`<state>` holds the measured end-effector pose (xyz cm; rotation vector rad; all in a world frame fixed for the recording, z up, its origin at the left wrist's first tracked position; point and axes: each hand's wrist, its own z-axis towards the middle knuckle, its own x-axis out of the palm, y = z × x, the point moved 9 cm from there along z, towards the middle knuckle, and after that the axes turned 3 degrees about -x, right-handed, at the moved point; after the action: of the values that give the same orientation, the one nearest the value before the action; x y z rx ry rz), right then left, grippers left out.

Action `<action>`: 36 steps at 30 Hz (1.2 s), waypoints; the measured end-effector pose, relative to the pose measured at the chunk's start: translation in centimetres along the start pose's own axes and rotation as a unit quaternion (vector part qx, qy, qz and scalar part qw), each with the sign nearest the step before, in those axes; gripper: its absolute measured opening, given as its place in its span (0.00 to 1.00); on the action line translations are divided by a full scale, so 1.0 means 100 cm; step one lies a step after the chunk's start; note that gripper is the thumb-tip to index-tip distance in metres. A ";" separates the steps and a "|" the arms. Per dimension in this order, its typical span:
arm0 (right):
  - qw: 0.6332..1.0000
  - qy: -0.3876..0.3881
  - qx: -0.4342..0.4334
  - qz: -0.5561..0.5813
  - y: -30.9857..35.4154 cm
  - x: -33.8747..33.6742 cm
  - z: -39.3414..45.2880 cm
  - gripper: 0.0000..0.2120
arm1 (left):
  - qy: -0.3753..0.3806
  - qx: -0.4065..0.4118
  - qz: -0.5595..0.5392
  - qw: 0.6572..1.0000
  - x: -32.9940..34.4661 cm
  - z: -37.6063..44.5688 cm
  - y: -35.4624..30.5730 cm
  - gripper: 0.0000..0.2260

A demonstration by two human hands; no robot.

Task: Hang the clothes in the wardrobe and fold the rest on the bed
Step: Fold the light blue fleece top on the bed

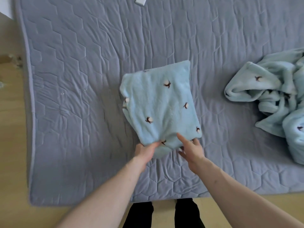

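Observation:
A light blue fleece garment [161,104] with small cotton-flower prints lies folded into a rough rectangle in the middle of the bed [82,79]. My left hand [146,151] grips its near left corner, fingers pinched on the fabric edge. Just to the right, my right hand [191,149] rests at the near edge of the same garment, index finger stretched out on top and the other fingers curled under the fold. A second garment [276,99] of the same blue fleece lies crumpled at the right edge of the view.
A grey-blue quilted cover spreads over the whole bed. Wooden floor [11,145] shows at the left and along the near edge, where my dark trouser legs [164,214] stand. A white object [141,0] pokes in at the top edge.

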<state>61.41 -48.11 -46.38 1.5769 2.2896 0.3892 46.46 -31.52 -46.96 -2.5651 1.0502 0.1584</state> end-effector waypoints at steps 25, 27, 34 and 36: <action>0.990 -0.019 -0.129 -0.044 -0.013 -0.057 0.017 0.35 | 0.080 0.126 0.436 0.887 -0.013 0.046 -0.140 0.60; 0.992 -0.023 -0.122 -0.033 -0.013 -0.066 0.014 0.32 | 0.106 0.126 0.384 0.908 -0.010 0.046 -0.125 0.48; 0.985 0.012 -0.148 -0.089 -0.001 -0.088 -0.052 0.27 | 0.112 0.138 0.174 0.969 -0.060 -0.035 -0.048 0.24; 0.980 0.048 -0.155 -0.118 0.006 -0.085 -0.087 0.26 | 0.118 0.131 0.134 0.975 -0.085 -0.078 -0.025 0.23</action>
<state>61.04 -56.16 -37.28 1.1448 2.3154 0.7325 41.80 -27.20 -37.03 -2.2355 1.4009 -0.2104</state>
